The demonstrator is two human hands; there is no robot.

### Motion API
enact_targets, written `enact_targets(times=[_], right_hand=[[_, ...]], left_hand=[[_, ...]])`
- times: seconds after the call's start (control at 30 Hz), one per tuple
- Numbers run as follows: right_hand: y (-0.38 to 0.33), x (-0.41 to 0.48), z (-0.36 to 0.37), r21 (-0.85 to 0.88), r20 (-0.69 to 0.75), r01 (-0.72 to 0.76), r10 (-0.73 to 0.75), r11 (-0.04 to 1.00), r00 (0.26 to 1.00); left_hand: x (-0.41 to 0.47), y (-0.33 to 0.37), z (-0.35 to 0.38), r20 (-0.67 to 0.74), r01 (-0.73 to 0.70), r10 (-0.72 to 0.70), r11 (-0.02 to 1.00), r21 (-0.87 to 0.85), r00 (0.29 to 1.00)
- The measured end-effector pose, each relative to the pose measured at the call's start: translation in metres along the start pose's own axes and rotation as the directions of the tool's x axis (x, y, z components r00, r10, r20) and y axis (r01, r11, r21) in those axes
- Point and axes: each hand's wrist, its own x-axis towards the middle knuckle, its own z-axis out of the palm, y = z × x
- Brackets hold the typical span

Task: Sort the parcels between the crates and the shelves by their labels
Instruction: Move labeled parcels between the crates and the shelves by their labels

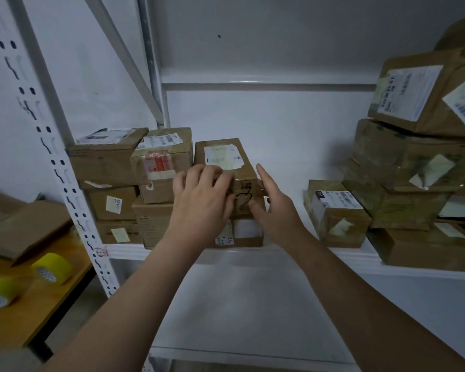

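Note:
A brown cardboard parcel (226, 159) with a white label on top sits on a stack of parcels on the white shelf (293, 146). My left hand (202, 197) rests on its near top edge, fingers curled over the front corner. My right hand (274, 202) is beside the parcel's right side, fingers straight, apparently just off the cardboard. Black marker writing shows on the parcel's front face between my hands. Another parcel (242, 233) lies under it, partly hidden by my hands.
More labelled parcels are stacked on the left (110, 162) and in a tall pile at the right (414, 162), with a small box (336, 213) between. A shelf upright (51, 146) stands at left. A wooden table (19, 312) holds yellow tape rolls (53, 268) and flattened cardboard.

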Motion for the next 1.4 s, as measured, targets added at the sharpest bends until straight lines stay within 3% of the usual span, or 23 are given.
enact_targets(times=[0.3,0.43,0.57,0.8,1.0,1.17,1.3,1.4], right_hand=[[0.034,-0.052,-0.065,-0.266,-0.165,-0.019,-0.026,0.964,0.986],[0.058,-0.084,-0.11,-0.324,-0.194,-0.1,0.037,0.941,0.98],[0.082,-0.104,-0.147,-0.359,-0.163,-0.243,0.196,0.901,0.967],[0.098,-0.103,-0.165,-0.054,-0.156,-0.354,0.342,0.934,0.926],[0.105,-0.1,-0.162,0.142,-0.027,-0.413,0.421,0.899,0.907],[0.106,-0.093,-0.143,0.294,0.01,-0.418,0.434,0.86,0.901],[0.113,-0.093,-0.125,0.097,-0.094,-0.316,0.325,0.944,0.941],[0.112,-0.096,-0.113,-0.143,-0.162,-0.234,0.211,0.962,0.964]], left_hand=[[-0.005,0.065,0.011,-0.078,-0.161,0.146,0.956,-0.245,0.986],[-0.017,0.115,0.04,0.029,-0.183,0.209,0.91,-0.371,0.977],[-0.015,0.162,0.079,0.261,-0.043,0.189,0.876,-0.48,0.947],[0.009,0.203,0.127,0.458,0.131,0.084,0.9,-0.417,0.885],[-0.012,0.2,0.119,0.431,0.274,-0.051,0.838,-0.472,0.901],[-0.033,0.197,0.1,0.323,0.293,-0.105,0.731,-0.616,0.941],[-0.057,0.184,0.09,0.381,0.43,-0.202,0.502,-0.751,0.902],[-0.065,0.171,0.087,0.382,0.394,-0.14,0.537,-0.746,0.914]])
